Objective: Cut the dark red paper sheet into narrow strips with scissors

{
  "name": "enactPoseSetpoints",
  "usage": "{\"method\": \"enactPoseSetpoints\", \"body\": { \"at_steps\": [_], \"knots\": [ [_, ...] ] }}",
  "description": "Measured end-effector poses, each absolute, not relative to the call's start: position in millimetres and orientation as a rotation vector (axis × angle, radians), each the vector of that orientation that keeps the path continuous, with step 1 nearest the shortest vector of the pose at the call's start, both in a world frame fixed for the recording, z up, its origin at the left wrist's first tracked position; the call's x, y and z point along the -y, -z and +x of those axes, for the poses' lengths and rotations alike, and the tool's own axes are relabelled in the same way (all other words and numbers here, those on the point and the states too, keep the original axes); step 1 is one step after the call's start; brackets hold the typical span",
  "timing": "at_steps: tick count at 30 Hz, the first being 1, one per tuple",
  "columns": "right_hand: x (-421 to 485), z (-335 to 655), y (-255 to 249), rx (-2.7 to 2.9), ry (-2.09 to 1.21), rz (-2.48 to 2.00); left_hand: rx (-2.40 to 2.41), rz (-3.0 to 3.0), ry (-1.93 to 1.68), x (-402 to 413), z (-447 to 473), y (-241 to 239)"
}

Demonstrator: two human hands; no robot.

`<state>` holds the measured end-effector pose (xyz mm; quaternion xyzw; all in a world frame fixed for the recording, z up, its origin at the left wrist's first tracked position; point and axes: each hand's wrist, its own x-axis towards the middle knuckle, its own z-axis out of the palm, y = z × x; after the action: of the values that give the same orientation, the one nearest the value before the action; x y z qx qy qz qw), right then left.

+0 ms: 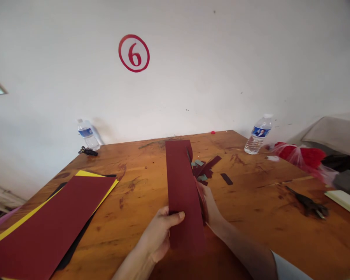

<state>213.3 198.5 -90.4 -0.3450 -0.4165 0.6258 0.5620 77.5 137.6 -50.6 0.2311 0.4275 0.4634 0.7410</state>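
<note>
Maroon paper strip stands above the surface, pinched in our left hand; our right hand, half hidden behind it, grips scissors. A slack pinch might skew our cut.

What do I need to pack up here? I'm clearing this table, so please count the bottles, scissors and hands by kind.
Water bottles: 2, one at the left, one at the right
Scissors: 2, far left and right
Hands: 2, left hand and right hand, both on the dark red paper strip
Total: 6
</note>
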Motion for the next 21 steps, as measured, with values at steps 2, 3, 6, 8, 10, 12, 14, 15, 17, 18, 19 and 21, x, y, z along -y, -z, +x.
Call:
{"method": "enactPoseSetpoints", "body": {
  "at_steps": [2, 3, 6, 8, 10, 12, 14, 15, 17, 18, 19, 21],
  "knots": [
    [-200, 215, 91, 0.974, -1.457, -0.789, -0.925, 0.513, -1.005, -137, 78, 52],
    [-200, 215, 90, 0.97, -1.462, -0.787, -0.923, 0.512, -1.003, -137, 78, 53],
    [-199, 214, 85, 0.968, -1.475, -0.787, -0.934, 0.507, -0.995, -137, 78, 56],
    [-197, 214, 81, 0.964, -1.493, -0.783, -0.947, 0.511, -1.004, -136, 78, 57],
    [-196, 213, 79, 0.922, -1.516, -0.784, -0.951, 0.518, -1.011, -136, 78, 57],
    [-196, 212, 77, 0.884, -1.529, -0.79, -0.953, 0.521, -1.012, -136, 78, 57],
    [-196, 212, 77, 0.871, -1.527, -0.803, -0.959, 0.52, -1.005, -136, 78, 55],
    [-196, 212, 76, 0.867, -1.525, -0.813, -0.96, 0.519, -1.003, -136, 79, 54],
    [-195, 212, 75, 0.853, -1.529, -0.833, -0.958, 0.52, -1.004, -136, 79, 53],
    [-195, 213, 74, 0.855, -1.531, -0.839, -0.956, 0.521, -1.004, -136, 79, 52],
    [-195, 213, 74, 0.863, -1.533, -0.844, -0.955, 0.523, -1.004, -136, 79, 52],
    [-195, 214, 73, 0.891, -1.525, -0.851, -0.958, 0.523, -0.998, -136, 79, 52]
  ]
}}
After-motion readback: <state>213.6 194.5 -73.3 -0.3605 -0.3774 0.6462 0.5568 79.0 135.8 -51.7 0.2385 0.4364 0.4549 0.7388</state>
